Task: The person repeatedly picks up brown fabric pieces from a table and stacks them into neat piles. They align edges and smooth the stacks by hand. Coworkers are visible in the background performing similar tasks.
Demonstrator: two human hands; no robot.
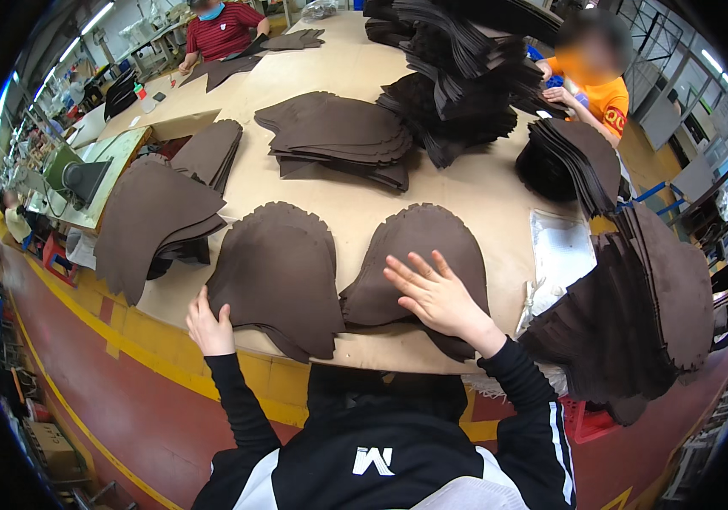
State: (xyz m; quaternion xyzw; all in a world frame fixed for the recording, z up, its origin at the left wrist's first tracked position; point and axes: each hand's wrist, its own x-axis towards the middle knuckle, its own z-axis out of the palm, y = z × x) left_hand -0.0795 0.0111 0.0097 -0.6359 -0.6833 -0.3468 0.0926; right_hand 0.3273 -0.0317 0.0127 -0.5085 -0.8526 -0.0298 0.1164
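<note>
Two stacks of dark brown cut leather-like pieces lie side by side before me, each with a rounded, notched far edge. At the outer edge of the left stack (279, 272) is my left hand (209, 323), thumb apart from the fingers and nothing gripped. Over the right stack (432, 234) my right hand (436, 293) is spread flat, palm down, its fingers apart. Whether it presses on the top piece or hovers just above, I cannot tell.
More brown stacks lie at the left edge (151, 212), table centre (338, 132) and right (636, 306). A tall dark pile (457, 85) rises farther back. Near the right stacks lies a white plastic sheet (561, 251). Co-workers in red (224, 36) and orange (602, 98) sit across the table.
</note>
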